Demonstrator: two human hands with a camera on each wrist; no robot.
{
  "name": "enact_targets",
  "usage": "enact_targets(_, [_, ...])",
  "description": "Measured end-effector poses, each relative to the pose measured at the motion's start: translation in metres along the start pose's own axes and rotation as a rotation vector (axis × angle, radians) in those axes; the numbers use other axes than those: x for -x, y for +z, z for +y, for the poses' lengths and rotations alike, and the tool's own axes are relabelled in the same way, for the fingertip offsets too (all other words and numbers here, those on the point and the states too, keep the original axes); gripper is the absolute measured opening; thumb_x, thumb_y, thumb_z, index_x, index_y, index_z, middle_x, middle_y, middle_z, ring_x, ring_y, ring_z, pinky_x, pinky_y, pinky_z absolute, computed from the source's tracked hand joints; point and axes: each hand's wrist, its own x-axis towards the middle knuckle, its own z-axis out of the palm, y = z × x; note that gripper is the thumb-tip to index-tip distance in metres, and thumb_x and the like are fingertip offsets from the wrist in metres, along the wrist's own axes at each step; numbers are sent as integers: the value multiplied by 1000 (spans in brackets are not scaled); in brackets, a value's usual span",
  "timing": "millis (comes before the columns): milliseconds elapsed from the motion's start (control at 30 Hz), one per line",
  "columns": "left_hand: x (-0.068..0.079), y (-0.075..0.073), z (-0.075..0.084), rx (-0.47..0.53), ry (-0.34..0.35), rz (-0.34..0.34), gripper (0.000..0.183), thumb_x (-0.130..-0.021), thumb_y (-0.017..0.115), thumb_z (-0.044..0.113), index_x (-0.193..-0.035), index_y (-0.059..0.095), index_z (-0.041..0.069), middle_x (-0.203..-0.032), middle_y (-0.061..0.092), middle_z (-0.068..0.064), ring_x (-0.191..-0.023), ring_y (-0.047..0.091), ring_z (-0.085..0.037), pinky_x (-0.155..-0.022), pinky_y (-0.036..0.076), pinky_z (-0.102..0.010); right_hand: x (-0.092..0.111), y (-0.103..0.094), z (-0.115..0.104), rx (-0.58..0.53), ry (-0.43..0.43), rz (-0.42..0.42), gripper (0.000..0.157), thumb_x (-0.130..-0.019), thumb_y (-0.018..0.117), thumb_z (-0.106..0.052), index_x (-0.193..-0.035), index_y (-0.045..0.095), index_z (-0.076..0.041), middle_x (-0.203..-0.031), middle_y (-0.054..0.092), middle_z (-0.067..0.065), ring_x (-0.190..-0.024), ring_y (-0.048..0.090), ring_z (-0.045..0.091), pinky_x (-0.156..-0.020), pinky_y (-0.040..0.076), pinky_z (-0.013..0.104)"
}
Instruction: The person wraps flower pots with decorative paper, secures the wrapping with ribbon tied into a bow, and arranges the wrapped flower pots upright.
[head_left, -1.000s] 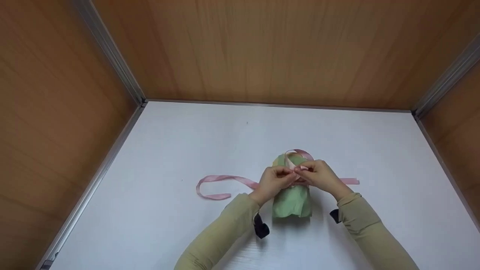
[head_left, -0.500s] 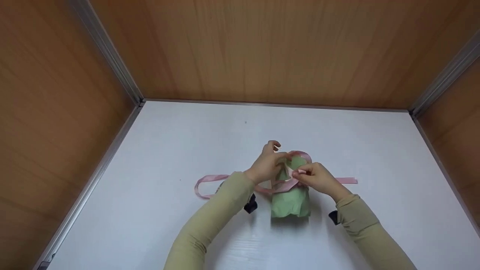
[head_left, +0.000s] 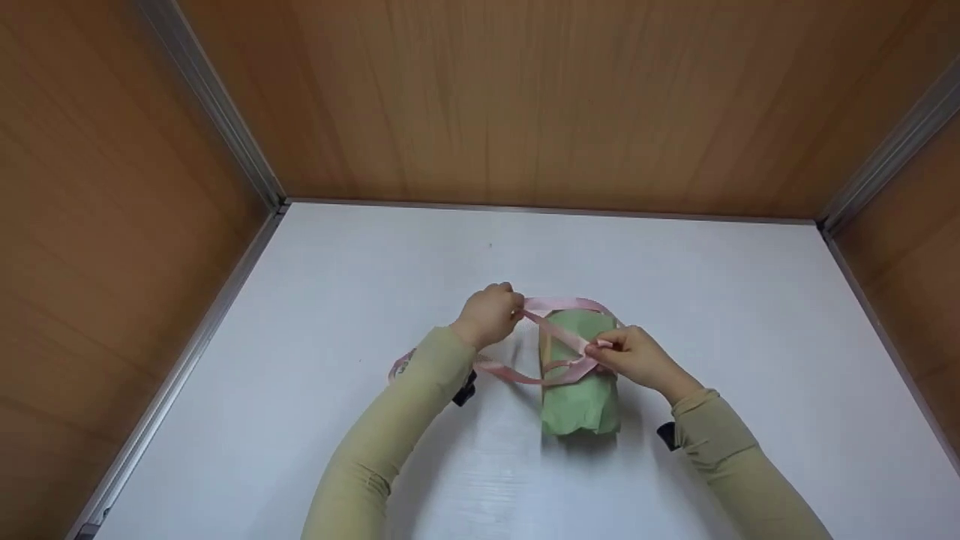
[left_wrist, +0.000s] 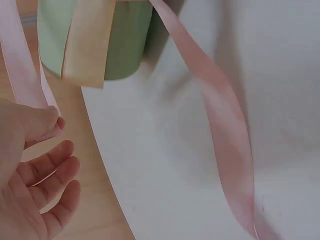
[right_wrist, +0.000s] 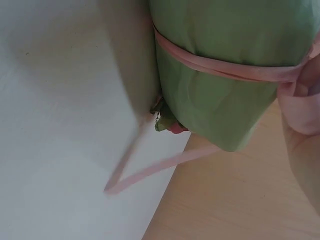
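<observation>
A green-wrapped bundle (head_left: pixel 579 409) lies on the white table, with pink ribbon (right_wrist: pixel 220 67) tied around its middle. Left of the bundle, my left hand (head_left: pixel 487 315) pinches a raised ribbon loop (left_wrist: pixel 22 70) between thumb and forefinger; its other fingers are loosely bent in the left wrist view. My right hand (head_left: pixel 641 360) pinches the ribbon at the crossing on top of the bundle. A second ribbon length (left_wrist: pixel 225 120) runs slack to the left, partly hidden under my left forearm. A tan strip (left_wrist: pixel 89 45) runs along the bundle's side.
Something green and red (right_wrist: pixel 172 122) pokes out at the bundle's far end in the right wrist view. Wooden panels (head_left: pixel 525 97) with metal edges stand behind the white table (head_left: pixel 360 270) and at both sides.
My left hand has let go at the crossing, reached to the far side of the loop and drawn it out leftward. My right hand has stayed at the crossing, still pinching the ribbon.
</observation>
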Motion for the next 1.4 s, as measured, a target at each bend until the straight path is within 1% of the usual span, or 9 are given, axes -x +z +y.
enact_targets(300, [17, -35, -45, 82, -200, 24, 16, -94, 58, 13, -82, 64, 3, -78, 59, -9, -69, 48, -18, -66, 46, -35, -3, 0, 0, -26, 88, 4, 29, -94, 57, -9, -73, 55, 10, -61, 45, -5, -53, 41, 1, -50, 36, 16])
enact_targets(400, [19, -49, -51, 122, -239, 62, 17, -94, 56, 14, -84, 65, 3, -78, 61, -9, -68, 47, -17, -66, 45, -34, -6, -2, 1, -78, 134, 19, 28, -94, 57, -11, -74, 56, 9, -59, 47, -5, -50, 41, 1, -48, 35, 16])
enact_targets(500, [19, -62, -47, 199, -235, 109, 19, -94, 55, 16, -87, 67, 2, -80, 66, -9, -67, 51, -17, -66, 48, -34, -8, -5, 1, -93, 174, 54, 32, -94, 60, -17, -67, 52, -1, -58, 45, -7, -51, 40, 2, -48, 34, 17])
enact_targets(633, [17, -69, -23, 329, -167, 147, 22, -95, 54, 16, -87, 67, 1, -80, 67, -9, -66, 52, -15, -66, 47, -31, -14, -12, -1, -84, 204, 96, 34, -93, 60, -23, -64, 46, -12, -62, 45, -7, -57, 43, 5, -52, 36, 19])
enact_targets(733, [16, -66, 8, 421, -84, 104, 23, -95, 54, 18, -86, 68, 1, -74, 63, -7, -63, 48, -12, -60, 43, -26, -18, -19, -1, -86, 223, 112, 31, -93, 60, -24, -66, 51, -11, -65, 50, -6, -61, 46, 6, -55, 39, 20])
enact_targets(933, [27, -49, 73, 545, 110, -102, 24, -96, 56, 21, -86, 68, 4, -67, 54, 4, -57, 43, -5, -54, 36, -16, -25, -29, -1, -50, 264, 81, 26, -93, 60, -26, -75, 61, -8, -73, 56, -7, -73, 49, 9, -64, 42, 23])
enact_targets(1100, [39, -28, 114, 595, 271, -253, 21, -96, 56, 21, -86, 65, 6, -62, 44, 6, -53, 41, -1, -50, 34, -12, -27, -37, -1, -53, 251, 23, 27, -93, 60, -28, -74, 59, -9, -77, 55, -6, -80, 48, 13, -74, 39, 29])
enact_targets(1300, [43, 5, 146, 480, 471, -426, 19, -98, 51, 17, -97, 65, 5, -72, 51, 3, -64, 43, 0, -60, 34, -7, -26, -45, 1, -89, 186, -65, 25, -94, 59, -23, -80, 64, -4, -77, 59, -7, -77, 50, 9, -76, 41, 27])
enact_targets(1400, [43, 16, 159, 439, 477, -580, 27, -99, 50, 20, -120, 61, 7, -86, 60, 3, -73, 49, -1, -66, 38, -6, -27, -48, 2, -84, 166, -113, 25, -95, 58, -22, -78, 63, -5, -73, 57, -8, -70, 48, 6, -67, 40, 23])
